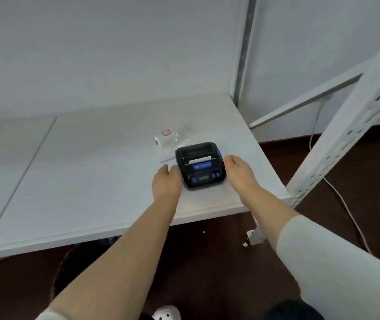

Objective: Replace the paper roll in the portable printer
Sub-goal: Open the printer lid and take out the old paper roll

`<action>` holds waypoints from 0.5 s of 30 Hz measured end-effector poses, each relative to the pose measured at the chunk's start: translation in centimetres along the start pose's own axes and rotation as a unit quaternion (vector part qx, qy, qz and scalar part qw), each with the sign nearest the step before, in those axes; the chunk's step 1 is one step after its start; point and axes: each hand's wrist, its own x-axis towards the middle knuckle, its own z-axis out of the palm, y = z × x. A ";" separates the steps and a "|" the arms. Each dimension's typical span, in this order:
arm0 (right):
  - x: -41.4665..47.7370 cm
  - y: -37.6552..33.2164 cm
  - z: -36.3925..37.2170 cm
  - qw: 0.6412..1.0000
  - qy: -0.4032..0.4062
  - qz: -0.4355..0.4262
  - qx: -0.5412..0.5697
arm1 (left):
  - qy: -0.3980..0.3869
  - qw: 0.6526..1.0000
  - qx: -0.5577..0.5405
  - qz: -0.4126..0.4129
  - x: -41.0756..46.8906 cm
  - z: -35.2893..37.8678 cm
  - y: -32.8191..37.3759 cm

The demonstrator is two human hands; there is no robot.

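Note:
A small black portable printer (200, 164) with blue buttons sits on the white table (92, 181) near its right front corner, lid closed, with a strip of white paper showing at its slot. My left hand (166, 182) lies against the printer's left side, and my right hand (238, 173) lies against its right side. Whether the fingers curl round the case cannot be told. Just behind the printer lies a white paper roll (164, 139) in clear wrapping.
A flat white slip (167, 157) lies between the roll and the printer. A white perforated shelf post (346, 135) rises at the table's right corner. A thin cable (346, 204) trails over the dark floor to the right. A wall stands close behind the table.

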 end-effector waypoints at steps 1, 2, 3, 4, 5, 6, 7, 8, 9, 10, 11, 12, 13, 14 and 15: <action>0.3 0.2 0.3 1.000 -0.001 0.009 0.022 | -0.001 1.000 -0.018 -0.003 0.4 0.3 -0.1; 0.7 0.4 0.5 0.999 -0.001 0.021 0.048 | 0.000 0.999 -0.038 -0.002 0.8 0.6 -0.2; 0.9 0.7 0.8 0.997 -0.005 0.036 0.067 | -0.003 0.998 -0.067 -0.009 0.9 1.0 -0.3; 1.1 0.9 1.2 0.996 -0.010 0.044 0.082 | -0.008 0.995 -0.096 -0.014 1.0 1.3 -0.5; 1.3 1.2 1.5 0.994 -0.012 0.049 0.095 | -0.008 0.994 -0.105 -0.019 1.0 1.6 -0.8; 1.4 1.4 1.8 0.993 -0.009 0.050 0.106 | -0.011 0.993 -0.113 -0.022 0.7 1.9 -0.8; 1.5 1.6 2.0 0.992 -0.005 0.049 0.117 | -0.014 0.993 -0.117 -0.016 0.7 2.0 -0.9; 1.5 1.7 2.0 0.991 0.005 0.046 0.127 | -0.016 0.993 -0.120 -0.014 0.5 2.2 -0.8; 1.3 1.9 2.1 0.989 0.012 0.044 0.138 | -0.012 0.992 -0.125 -0.015 0.6 2.4 -1.0; 1.1 2.1 2.1 0.988 0.016 0.044 0.147 | -0.004 0.992 -0.125 -0.019 0.5 2.4 -1.0; 0.9 2.3 2.1 0.986 0.018 0.048 0.158 | 0.006 0.992 -0.125 -0.017 0.5 2.4 -1.2; 0.6 2.5 2.2 0.984 0.021 0.049 0.168 | 0.015 0.992 -0.122 -0.017 0.2 2.3 -1.1; 0.2 2.7 2.1 0.983 0.020 0.052 0.174 | 0.018 0.992 -0.124 -0.012 0.0 2.2 -1.3; -0.1 3.0 2.1 0.982 0.020 0.053 0.181 | 0.022 0.992 -0.124 -0.006 -0.3 2.1 -1.3; -0.4 3.3 2.2 0.981 0.020 0.056 0.187 | 0.024 0.992 -0.126 0.005 -0.4 2.2 -1.5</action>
